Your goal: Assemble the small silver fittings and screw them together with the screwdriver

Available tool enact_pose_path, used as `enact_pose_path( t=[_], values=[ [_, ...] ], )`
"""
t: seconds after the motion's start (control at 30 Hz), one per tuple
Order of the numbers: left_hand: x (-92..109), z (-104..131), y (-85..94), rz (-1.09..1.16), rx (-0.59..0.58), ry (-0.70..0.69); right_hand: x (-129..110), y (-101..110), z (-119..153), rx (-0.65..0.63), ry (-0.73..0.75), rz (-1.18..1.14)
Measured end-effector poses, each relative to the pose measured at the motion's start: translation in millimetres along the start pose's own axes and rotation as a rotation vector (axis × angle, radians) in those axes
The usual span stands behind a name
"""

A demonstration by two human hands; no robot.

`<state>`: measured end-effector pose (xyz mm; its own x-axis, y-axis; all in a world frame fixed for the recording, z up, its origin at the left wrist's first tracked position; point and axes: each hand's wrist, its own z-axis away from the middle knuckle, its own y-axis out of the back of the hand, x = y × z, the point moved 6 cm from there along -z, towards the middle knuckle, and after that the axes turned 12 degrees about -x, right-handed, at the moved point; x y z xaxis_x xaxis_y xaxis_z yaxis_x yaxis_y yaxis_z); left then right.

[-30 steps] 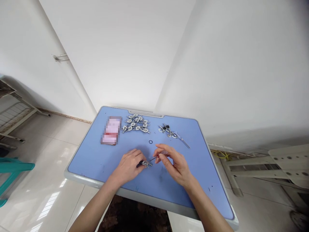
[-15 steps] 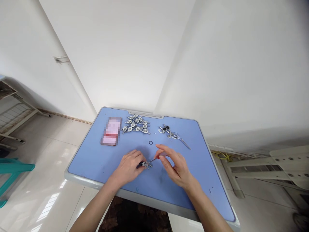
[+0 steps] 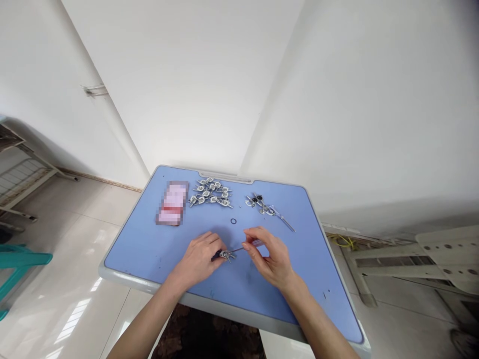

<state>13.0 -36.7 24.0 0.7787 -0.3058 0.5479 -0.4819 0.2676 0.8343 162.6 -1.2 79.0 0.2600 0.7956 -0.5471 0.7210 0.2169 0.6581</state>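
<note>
My left hand (image 3: 199, 258) pinches a small metal part (image 3: 226, 255) against the blue table (image 3: 149, 244). My right hand (image 3: 266, 255) grips a thin screwdriver (image 3: 241, 247) with a red and clear handle, its tip resting on that part. A small black ring (image 3: 233, 221) lies just beyond my hands. Farther back sits a pile of similar metal parts (image 3: 210, 192), and to its right a smaller cluster of parts with a thin metal tool (image 3: 266, 206).
A pink and red packet (image 3: 172, 203) lies at the table's back left. White walls meet in a corner behind the table. A teal stool (image 3: 18, 269) stands on the tiled floor at left, and cream furniture pieces (image 3: 430, 259) lie at right.
My right hand has shifted slightly on the screwdriver handle, fingers curling lower. My left hand and the metal part stay where they were.
</note>
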Motion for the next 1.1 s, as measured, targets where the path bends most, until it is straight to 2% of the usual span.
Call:
enact_pose_path(
  t=[0.1, 0.17, 0.27, 0.37, 0.57, 0.77, 0.97, 1.1],
  values=[
    [-0.3, 0.0, 0.1, 0.000, -0.005, 0.003, 1.0, -0.7, -1.1, -0.115, -0.008, -0.098],
    [-0.7, -0.1, 0.0, -0.008, -0.011, 0.002, 3.3, -0.3, -1.6, -0.137, -0.046, -0.127],
    [-0.4, 0.0, -0.1, -0.017, -0.014, -0.007, 4.1, 1.6, -1.7, -0.075, -0.066, -0.039],
    [0.2, 0.4, 0.2, -0.011, -0.004, -0.011, -0.8, 2.4, -1.7, -0.030, -0.013, 0.053],
    [0.1, 0.3, 0.2, -0.010, -0.005, -0.007, -3.0, 1.9, -3.9, -0.135, -0.025, -0.062],
    [0.4, 0.9, 0.9, 0.003, 0.003, -0.011, -5.4, 2.2, -4.9, -0.045, 0.000, 0.033],
    [0.7, 0.5, 1.2, 0.000, -0.002, -0.001, -5.7, 1.2, -3.6, -0.106, -0.001, -0.060],
    [1.2, 0.2, 1.1, -0.014, -0.016, -0.002, -3.8, 5.1, -2.9, -0.044, -0.029, -0.032]
  ],
)
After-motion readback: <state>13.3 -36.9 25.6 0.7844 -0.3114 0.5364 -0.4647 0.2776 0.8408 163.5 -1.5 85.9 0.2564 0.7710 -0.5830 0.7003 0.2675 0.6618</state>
